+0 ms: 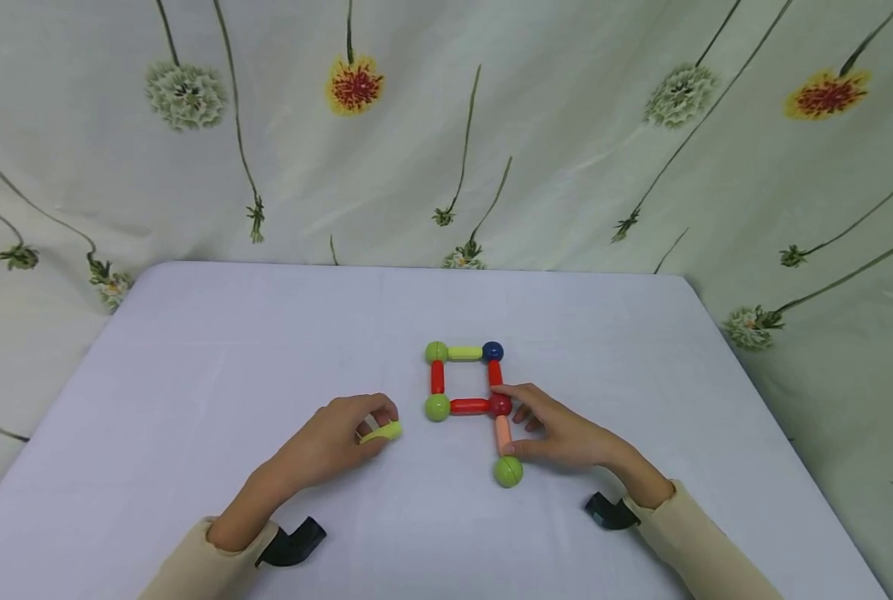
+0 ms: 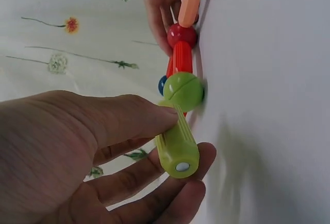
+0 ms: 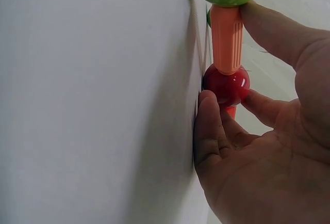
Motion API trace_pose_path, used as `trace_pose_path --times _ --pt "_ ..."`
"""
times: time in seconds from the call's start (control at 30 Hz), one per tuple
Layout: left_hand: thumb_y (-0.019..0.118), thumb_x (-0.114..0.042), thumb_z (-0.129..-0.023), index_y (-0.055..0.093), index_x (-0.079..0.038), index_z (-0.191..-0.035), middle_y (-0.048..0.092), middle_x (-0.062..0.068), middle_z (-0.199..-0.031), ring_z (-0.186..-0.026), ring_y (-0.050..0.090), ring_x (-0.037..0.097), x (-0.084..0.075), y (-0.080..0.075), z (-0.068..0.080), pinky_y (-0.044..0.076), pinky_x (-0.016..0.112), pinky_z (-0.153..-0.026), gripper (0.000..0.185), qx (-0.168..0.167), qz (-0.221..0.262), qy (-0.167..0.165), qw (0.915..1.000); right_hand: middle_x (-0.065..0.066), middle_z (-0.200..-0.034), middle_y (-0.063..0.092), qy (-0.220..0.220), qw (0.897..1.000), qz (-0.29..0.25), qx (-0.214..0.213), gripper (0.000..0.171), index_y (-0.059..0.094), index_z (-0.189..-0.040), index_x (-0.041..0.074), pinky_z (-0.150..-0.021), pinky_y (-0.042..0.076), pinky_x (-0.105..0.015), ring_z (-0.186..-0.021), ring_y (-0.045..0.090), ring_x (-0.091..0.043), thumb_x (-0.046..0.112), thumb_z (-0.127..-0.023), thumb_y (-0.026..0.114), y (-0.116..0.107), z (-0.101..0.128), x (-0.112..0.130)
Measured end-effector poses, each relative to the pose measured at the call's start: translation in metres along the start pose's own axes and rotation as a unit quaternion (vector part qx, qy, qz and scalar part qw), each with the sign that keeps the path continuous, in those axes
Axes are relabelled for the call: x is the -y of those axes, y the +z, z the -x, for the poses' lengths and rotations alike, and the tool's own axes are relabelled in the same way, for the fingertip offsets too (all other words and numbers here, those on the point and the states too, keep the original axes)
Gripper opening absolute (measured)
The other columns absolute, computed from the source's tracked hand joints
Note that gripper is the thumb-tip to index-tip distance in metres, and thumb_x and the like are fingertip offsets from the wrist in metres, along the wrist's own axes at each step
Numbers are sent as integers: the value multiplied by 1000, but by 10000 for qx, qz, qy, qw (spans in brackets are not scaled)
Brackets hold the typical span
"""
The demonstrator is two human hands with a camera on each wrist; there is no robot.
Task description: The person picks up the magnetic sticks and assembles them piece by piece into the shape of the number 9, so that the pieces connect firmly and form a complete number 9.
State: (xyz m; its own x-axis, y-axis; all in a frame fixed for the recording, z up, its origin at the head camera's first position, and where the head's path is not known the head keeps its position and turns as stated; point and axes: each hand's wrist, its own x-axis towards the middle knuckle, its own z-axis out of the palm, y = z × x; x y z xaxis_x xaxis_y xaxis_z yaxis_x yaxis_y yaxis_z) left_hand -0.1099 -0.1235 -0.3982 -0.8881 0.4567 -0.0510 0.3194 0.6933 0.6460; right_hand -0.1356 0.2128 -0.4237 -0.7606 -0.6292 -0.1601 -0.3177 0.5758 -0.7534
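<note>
A square of magnetic pieces lies on the white table (image 1: 191, 350): two green balls (image 1: 437, 407), a blue ball (image 1: 493, 351), a red ball (image 1: 500, 405), red rods (image 1: 469, 407) and a yellow rod (image 1: 464, 352). A peach rod (image 1: 502, 433) runs from the red ball toward me to another green ball (image 1: 508, 472). My right hand (image 1: 514, 421) lies beside this tail; its thumb (image 3: 273, 28) presses the peach rod (image 3: 227, 38) and its fingers (image 3: 209, 131) curl against the red ball (image 3: 227, 85). My left hand (image 1: 371, 422) pinches a lime rod (image 1: 383, 432), whose far end sits just short of the near-left green ball (image 2: 184, 91).
A flowered curtain (image 1: 566, 150) hangs behind the table and down both sides. The table's far edge and rounded corners show. Black wrist mounts (image 1: 293, 542) sit at both sleeves. Bare tabletop lies left, right and beyond the square.
</note>
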Motion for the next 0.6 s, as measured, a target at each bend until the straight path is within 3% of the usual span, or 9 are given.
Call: trace_pose_path --times 0.33,0.6 --pt "68 -15 -84 64 -18 -104 63 -11 -95 -82 57 5 -17 19 -13 50 20 -74 20 32 439 700 9966 8 -127 41 31 10000 51 -44 79 28 -146 26 -91 46 -28 -105 48 -12 39 -81 71 0 -1 -3" --pt "69 -16 -84 67 -21 -107 66 -12 -97 -82 58 3 -28 30 -22 50 20 -74 23 -9 810 973 9920 9 -126 41 36 9999 100 -58 79 28 -146 26 -91 45 -28 -104 48 -12 41 -81 71 0 0 -3"
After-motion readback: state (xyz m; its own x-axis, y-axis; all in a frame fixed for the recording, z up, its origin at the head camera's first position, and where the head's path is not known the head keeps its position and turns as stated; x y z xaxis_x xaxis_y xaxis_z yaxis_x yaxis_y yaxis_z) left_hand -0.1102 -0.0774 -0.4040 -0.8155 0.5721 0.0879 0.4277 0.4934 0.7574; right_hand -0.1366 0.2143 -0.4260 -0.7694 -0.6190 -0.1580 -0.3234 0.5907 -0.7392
